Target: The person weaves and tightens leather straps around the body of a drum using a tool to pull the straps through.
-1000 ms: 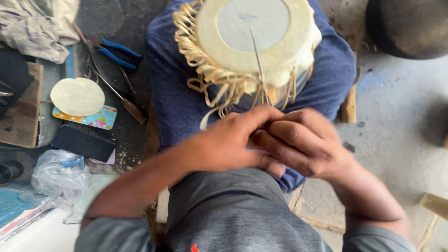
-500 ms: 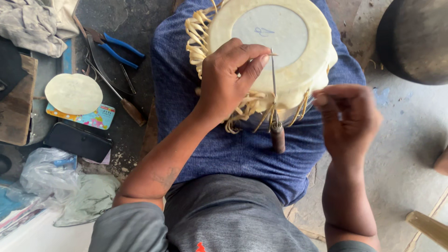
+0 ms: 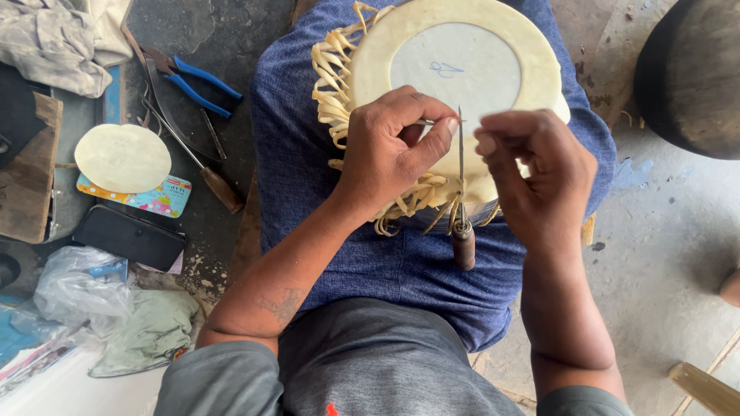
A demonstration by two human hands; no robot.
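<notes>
Left hand (image 3: 389, 150) and right hand (image 3: 532, 173) pinch lacing on drumhead (image 3: 455, 54).

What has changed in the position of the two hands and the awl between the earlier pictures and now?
The hands parted from their clasp below the round drumhead. The left hand rose onto its rim. The right hand swung out right, then came back to the thin spike of the awl, which stands stuck in the lacing. The blue pliers and the phone stayed put.
</notes>
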